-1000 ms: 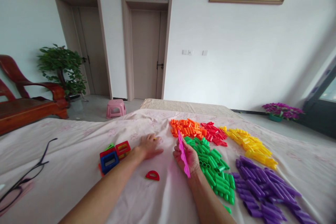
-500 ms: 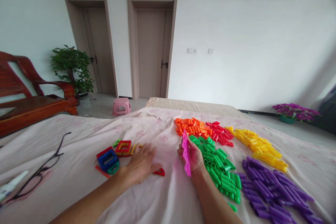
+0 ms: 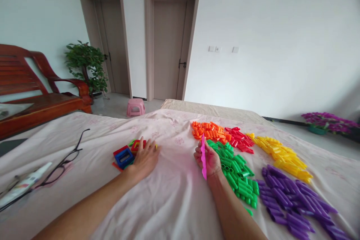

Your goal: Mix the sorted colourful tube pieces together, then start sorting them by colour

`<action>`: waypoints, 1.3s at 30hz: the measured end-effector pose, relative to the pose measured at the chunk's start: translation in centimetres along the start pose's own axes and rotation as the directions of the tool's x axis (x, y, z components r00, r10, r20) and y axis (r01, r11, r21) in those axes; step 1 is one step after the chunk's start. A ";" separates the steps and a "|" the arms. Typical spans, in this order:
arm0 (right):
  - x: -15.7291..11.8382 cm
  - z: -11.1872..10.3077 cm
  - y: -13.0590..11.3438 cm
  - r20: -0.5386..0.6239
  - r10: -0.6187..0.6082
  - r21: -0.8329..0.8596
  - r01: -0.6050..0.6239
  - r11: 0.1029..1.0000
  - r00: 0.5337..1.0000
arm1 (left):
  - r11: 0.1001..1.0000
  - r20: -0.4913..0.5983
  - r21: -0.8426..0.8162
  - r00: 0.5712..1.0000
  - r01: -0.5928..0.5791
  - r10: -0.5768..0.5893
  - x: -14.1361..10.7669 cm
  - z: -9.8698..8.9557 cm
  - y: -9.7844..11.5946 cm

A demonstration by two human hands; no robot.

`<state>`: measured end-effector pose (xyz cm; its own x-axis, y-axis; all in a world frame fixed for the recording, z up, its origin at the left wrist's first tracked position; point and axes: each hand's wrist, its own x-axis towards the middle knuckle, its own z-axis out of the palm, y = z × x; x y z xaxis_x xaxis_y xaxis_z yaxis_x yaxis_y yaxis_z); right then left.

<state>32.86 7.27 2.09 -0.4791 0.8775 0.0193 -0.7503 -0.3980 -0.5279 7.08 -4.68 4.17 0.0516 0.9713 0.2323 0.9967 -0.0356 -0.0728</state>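
My left hand (image 3: 146, 159) lies palm down with its fingers spread, over the right side of a small group of coloured frame pieces. A blue frame piece (image 3: 124, 157) and a red one (image 3: 136, 144) show beside its fingers; the rest is partly hidden under it. My right hand (image 3: 210, 160) is closed on a thin pink piece (image 3: 203, 159), held upright on edge. Just right of that hand spreads a pile of green tubes (image 3: 234, 168), with orange pieces (image 3: 209, 131) behind it.
Red pieces (image 3: 239, 138), yellow pieces (image 3: 281, 155) and purple tubes (image 3: 289, 198) lie on the right of the pink cloth (image 3: 174, 195). Black-framed glasses (image 3: 60, 168) and a white tube (image 3: 30, 180) are at the left. A pink stool (image 3: 135, 107) stands beyond.
My left hand has moved left onto the frame pieces. The red piece that lay near its thumb is out of sight. The view has shifted slightly; my right hand keeps the pink piece.
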 end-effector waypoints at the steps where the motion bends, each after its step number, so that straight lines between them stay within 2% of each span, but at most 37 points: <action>1: 0.0 0.1 0.0 -0.002 -0.005 0.003 0.005 1.000 1.000 | 1.000 0.001 0.016 1.000 0.011 -0.011 -0.1 0.0 -0.8; 4: -0.1 0.5 0.3 -0.025 -0.015 -0.051 0.013 0.999 1.000 | 0.996 0.002 0.042 0.997 0.076 -0.076 -0.4 0.0 -1.9; 6: 0.1 0.8 0.6 -0.042 -0.040 -0.114 0.035 0.993 0.998 | 0.993 -0.022 -0.034 0.993 0.115 -0.116 -0.3 -0.2 -1.4; 9: 0.5 1.1 1.1 -0.076 -0.162 -0.176 0.147 0.973 0.984 | 0.979 -0.058 -0.198 0.996 0.055 -0.067 0.2 -0.3 1.3; 11: 0.7 1.2 1.2 -0.116 -0.258 -0.212 0.230 0.950 0.959 | 0.929 -0.059 -0.370 0.998 -0.015 -0.007 0.6 -0.1 3.8; 12: 0.7 1.3 1.3 -0.139 -0.286 -0.226 0.250 0.941 0.948 | 0.853 -0.055 -0.521 0.998 -0.027 -0.002 0.8 0.1 5.0; 13: 0.7 1.4 1.4 -0.159 -0.300 -0.236 0.259 0.937 0.940 | 0.720 -0.052 -0.694 0.998 -0.019 -0.025 0.9 0.3 6.1; 15: 0.3 1.6 1.6 -0.166 -0.311 -0.262 0.262 0.929 0.936 | 0.347 -0.003 -0.937 0.991 0.044 -0.133 1.1 1.0 7.8; 16: 0.0 1.8 1.9 -0.148 -0.319 -0.301 0.264 0.916 0.936 | 0.189 0.037 -0.979 0.979 0.076 -0.199 1.1 1.3 8.2; 17: -0.3 2.0 2.2 -0.113 -0.321 -0.361 0.262 0.895 0.940 | 0.078 0.077 -0.992 0.963 0.100 -0.258 1.2 1.6 8.4; 18: -0.6 2.1 2.5 -0.064 -0.313 -0.435 0.256 0.863 0.947 | 0.013 0.107 -0.993 0.944 0.116 -0.313 1.2 1.9 8.4; 19: -0.8 2.3 2.8 -0.009 -0.294 -0.511 0.248 0.823 0.956 | -0.014 0.122 -0.992 0.924 0.126 -0.362 1.3 2.1 8.1; 22: -1.2 2.4 3.4 0.105 -0.208 -0.668 0.224 0.709 0.972 | 0.003 0.115 -0.991 0.881 0.131 -0.459 1.5 2.7 7.1; 24: -1.4 2.4 3.3 0.134 -0.132 -0.721 0.188 0.667 0.982 | 0.031 0.095 -0.992 0.873 0.125 -0.478 1.6 3.0 6.5; 28: -2.2 3.1 1.8 0.160 0.036 -0.800 0.108 0.591 0.986 | 0.086 0.070 -0.990 0.911 0.114 -0.407 1.6 2.9 6.5; 31: -2.9 4.0 0.3 0.212 0.028 -0.873 0.176 0.456 0.977 | 0.101 0.071 -0.989 0.947 0.108 -0.314 1.3 2.4 7.0; 33: -3.3 4.0 -1.4 0.234 -0.045 -0.900 0.234 0.368 0.971 | 0.110 0.069 -0.989 0.969 0.098 -0.238 1.2 2.2 7.1; 35: -4.2 3.2 -4.2 0.218 -0.248 -0.916 0.286 0.282 0.944 | 0.167 0.083 -0.980 0.985 0.109 -0.153 1.1 2.2 7.2; 36: -5.0 2.4 -6.1 0.194 -0.388 -0.927 0.298 0.227 0.901 | 0.214 0.091 -0.970 0.990 0.113 -0.110 1.1 2.3 7.2; 37: -6.2 1.4 -8.3 0.165 -0.526 -0.946 0.284 0.153 0.834 | 0.272 0.097 -0.956 0.993 0.113 -0.070 1.1 2.4 7.2; 39: -9.3 -1.2 -13.4 0.098 -0.708 -0.992 0.122 -0.017 0.699 | 0.387 0.092 -0.918 0.996 0.087 -0.006 1.2 2.6 7.2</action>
<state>47.92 4.73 7.97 0.1512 0.8692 0.4708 0.4061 0.3796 -0.8313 14.15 -3.15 1.39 0.0400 0.9890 0.1426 0.4475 -0.1453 0.8824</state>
